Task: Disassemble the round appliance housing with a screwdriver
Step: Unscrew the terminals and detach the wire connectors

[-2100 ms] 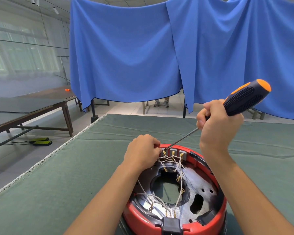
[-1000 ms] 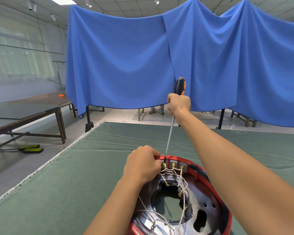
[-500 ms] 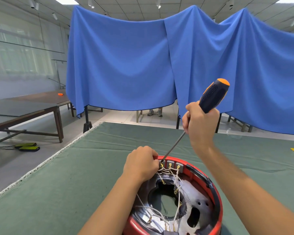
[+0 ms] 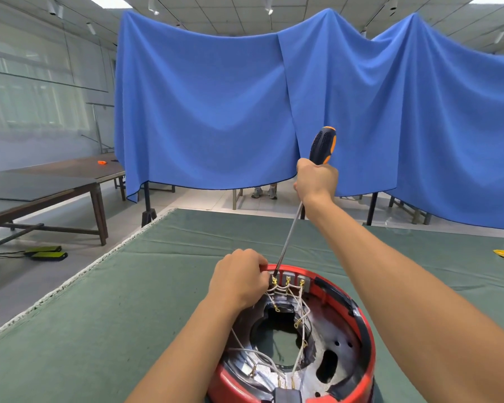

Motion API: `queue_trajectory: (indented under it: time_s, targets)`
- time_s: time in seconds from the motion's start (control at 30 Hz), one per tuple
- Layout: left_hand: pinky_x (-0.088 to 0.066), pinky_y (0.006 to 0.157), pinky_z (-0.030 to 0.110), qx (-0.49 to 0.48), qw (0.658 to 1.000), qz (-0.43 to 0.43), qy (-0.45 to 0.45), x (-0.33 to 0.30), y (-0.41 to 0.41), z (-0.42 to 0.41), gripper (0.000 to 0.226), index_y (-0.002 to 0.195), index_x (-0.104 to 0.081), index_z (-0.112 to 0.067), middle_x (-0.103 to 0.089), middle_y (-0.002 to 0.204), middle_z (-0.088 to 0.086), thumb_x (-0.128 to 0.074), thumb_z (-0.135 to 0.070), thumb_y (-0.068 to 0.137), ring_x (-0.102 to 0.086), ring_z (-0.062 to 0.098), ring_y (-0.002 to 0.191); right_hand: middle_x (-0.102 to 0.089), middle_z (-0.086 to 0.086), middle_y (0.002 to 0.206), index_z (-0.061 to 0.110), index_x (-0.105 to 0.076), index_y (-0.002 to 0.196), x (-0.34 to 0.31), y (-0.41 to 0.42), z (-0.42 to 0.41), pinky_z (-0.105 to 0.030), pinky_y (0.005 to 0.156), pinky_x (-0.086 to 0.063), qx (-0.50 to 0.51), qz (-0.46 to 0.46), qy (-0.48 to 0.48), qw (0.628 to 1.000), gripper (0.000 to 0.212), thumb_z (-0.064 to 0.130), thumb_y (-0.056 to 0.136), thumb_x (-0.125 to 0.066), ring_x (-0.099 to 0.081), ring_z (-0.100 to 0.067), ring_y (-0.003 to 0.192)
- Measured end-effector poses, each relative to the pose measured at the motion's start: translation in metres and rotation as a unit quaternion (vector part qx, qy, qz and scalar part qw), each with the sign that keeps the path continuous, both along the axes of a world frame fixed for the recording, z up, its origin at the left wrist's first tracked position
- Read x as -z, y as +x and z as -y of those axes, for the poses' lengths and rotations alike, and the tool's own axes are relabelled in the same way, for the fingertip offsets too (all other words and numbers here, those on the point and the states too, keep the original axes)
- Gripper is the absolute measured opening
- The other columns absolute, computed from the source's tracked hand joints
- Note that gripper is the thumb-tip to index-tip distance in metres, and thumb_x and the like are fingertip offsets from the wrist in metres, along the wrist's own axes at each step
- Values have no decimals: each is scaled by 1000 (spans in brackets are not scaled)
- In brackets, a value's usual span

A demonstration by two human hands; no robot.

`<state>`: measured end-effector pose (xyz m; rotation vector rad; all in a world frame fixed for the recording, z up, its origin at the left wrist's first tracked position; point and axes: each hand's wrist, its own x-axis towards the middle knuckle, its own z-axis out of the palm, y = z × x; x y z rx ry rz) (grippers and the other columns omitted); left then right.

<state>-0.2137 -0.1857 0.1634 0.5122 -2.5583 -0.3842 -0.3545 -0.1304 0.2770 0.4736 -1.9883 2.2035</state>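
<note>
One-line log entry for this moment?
left hand grips housing rim | right hand grips screwdriver, tip at far terminal block | wires attached

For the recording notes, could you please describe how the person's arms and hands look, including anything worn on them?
Both forearms are bare as far as the frame shows, with no sleeves in view. The left hand and the right hand wear no gloves, and no rings, watch or wristband can be seen. No markings show on either arm.
</note>
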Motion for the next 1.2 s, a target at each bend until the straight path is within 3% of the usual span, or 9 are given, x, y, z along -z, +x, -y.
queue_trajectory:
  time_s: [0.2,0.37,0.53,0.67,0.87,1.0,1.07,1.13,1.2]
  targets:
    - [-51,72,33,5,1000,0,-8,4,-3,3,21,88,-71,-18,-70,83,1,-52,-26,81,-61,26,82,-46,1,58,17,-44,67,7,-20,20,-28,52,-38,26,38,52,998,12,16,77,-50,-49,-25,57]
    - [-51,72,33,6,1000,-8,-10,4,-4,5,21,88,-71,-21,-70,83,1,-53,-26,79,-61,25,82,-52,3,67,10,-55,84,17,-26,27,-25,44,-29,52,31,95,994,11,22,83,-54,-44,-13,52]
    - [-51,75,31,0,1000,-2,8,3,-5,6,22,88,-72,-17,-71,85,2,-54,-23,77,-63,25,85,-49,4,59,15,-46,66,20,-26,7,-28,52,-36,70,70,-28,995,22,26,84,-55,-45,-15,52]
    - [-49,74,32,0,1000,1,5,3,-4,4,21,90,-70,-19,-70,89,2,-53,-23,80,-61,27,87,-46,2,61,16,-44,66,21,-21,-15,-28,53,-35,93,80,-98,988,22,24,85,-54,-44,-19,54]
    - [-46,73,32,-4,1000,1,0,1,-3,1,23,94,-70,-20,-70,93,4,-51,-21,82,-61,29,90,-46,5,59,19,-41,68,33,-6,-41,-21,40,-33,146,66,-116,980,21,20,84,-53,-44,-8,42]
    - [-45,73,32,-4,1000,-2,2,3,-3,2,23,93,-70,-20,-69,93,4,-51,-21,80,-61,29,89,-39,4,53,18,-39,67,33,6,-59,-19,38,-26,142,99,-233,957,21,18,82,-54,-35,-13,38]
    - [-46,76,32,-3,1000,-5,10,3,-3,3,25,98,-69,-22,-69,99,3,-51,-22,80,-61,27,93,-37,6,41,17,-38,69,32,13,-71,-18,37,-22,135,100,-292,942,21,17,82,-54,-31,-13,33]
    - [-45,80,33,-2,1000,-6,26,2,-4,4,30,107,-64,-24,-68,106,0,-52,-23,80,-60,25,99,-38,7,32,16,-40,71,34,24,-84,-15,35,-22,139,74,-312,937,19,18,82,-55,-30,-12,28]
    - [-42,76,32,-2,999,-17,40,0,-3,3,27,104,-56,-25,-67,103,-2,-52,-23,78,-59,25,96,-43,5,32,15,-43,72,42,34,-97,-15,35,-27,142,52,-314,937,18,22,82,-57,-36,-13,27]
